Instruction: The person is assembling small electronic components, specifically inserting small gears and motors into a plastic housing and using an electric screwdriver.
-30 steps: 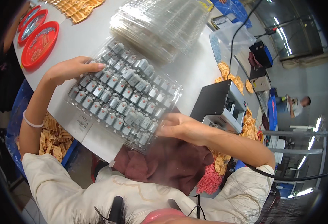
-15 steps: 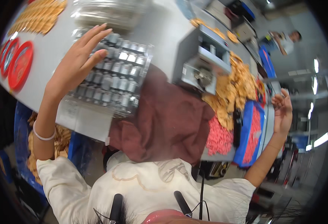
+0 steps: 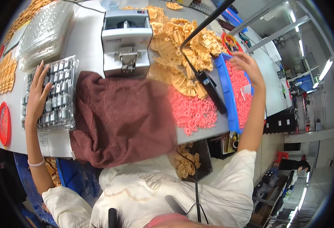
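My left hand [image 3: 37,93] lies with fingers spread on the left side of a clear plastic tray [image 3: 74,81] filled with rows of small grey metal cylinders [image 3: 61,85]. My right hand [image 3: 250,70] is at the far end of a blue bin [image 3: 227,97] of small pink rings [image 3: 241,95]. Its fingers are loosely bent and apart, with nothing visible in them; whether they touch the rings I cannot tell. A crumpled maroon cloth [image 3: 125,117] covers the table edge in front of me, between the tray and a loose heap of pink rings [image 3: 193,114].
Behind the cloth stands a grey-white machine [image 3: 127,43] with a metal fixture. Orange-yellow moulded parts [image 3: 189,41] are heaped right of it, with a black handheld radio [image 3: 212,91] against them. Stacked clear trays [image 3: 45,32] and red round dishes [image 3: 4,123] are at the left.
The view has turned right and steadied. My left hand has come down onto the tray of cylinders. My right hand has moved in from farther right to the blue bin.
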Demonstrator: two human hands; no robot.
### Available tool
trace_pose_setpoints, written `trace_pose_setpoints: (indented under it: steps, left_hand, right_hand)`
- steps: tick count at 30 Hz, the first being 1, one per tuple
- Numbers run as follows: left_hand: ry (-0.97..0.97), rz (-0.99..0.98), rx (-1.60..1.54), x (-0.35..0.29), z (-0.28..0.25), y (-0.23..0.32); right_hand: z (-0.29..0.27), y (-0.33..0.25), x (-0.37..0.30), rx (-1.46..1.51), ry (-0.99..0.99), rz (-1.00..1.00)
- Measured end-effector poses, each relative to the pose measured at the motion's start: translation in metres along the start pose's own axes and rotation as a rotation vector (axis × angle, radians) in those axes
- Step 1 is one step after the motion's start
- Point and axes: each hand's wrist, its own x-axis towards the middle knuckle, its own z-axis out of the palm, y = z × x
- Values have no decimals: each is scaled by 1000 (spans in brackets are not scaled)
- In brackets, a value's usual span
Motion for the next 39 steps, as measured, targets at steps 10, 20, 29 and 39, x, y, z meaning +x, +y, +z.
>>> trace_pose_setpoints:
  steps: [10, 20, 29, 39]
  left_hand:
    - [-43, -155, -422, -4, -30, 16]
    - [-92, -157, -246, -2, -26, 27]
    - [-43, -172, -212, 1, -25, 23]
    - [10, -132, -165, -2, -23, 25]
  right_hand:
    - [82, 47, 378, -818, -11, -167]
    - [167, 74, 478, -649, -47, -304]
    - [152, 3, 362, -635, -554, -42]
    - [152, -3, 294, -755, -493, -98]
